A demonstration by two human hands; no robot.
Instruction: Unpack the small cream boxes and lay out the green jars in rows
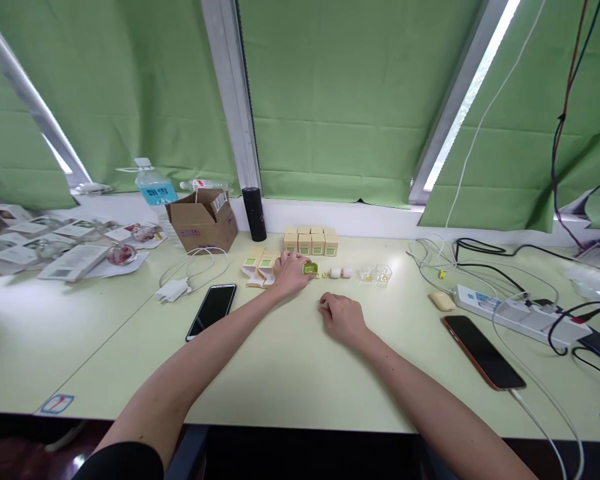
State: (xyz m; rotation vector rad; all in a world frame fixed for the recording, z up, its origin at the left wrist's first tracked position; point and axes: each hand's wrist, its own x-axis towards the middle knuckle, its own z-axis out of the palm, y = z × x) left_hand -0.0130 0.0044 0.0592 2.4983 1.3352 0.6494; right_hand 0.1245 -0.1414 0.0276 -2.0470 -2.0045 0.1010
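My left hand (291,273) is over the row of small parts, fingers curled down between the opened cream boxes (266,264) and a small green container (311,268). The green container sits right against its thumb side. Whatever is under those fingers is hidden. Nearer the front, my right hand (344,318) rests on the table with its fingers curled in, and nothing shows in them. Rightward along the row lie tiny yellow pieces (321,275), two small whitish-pink pots (341,273) and two clear little boxes (375,274) with yellow bits inside.
Behind the row stand several closed cream boxes (311,243), with a black bottle (254,214) and a cardboard carton (203,220) to their left. A phone (211,312) lies left, another phone (483,351) right, near a power strip (520,316) and tangled cables.
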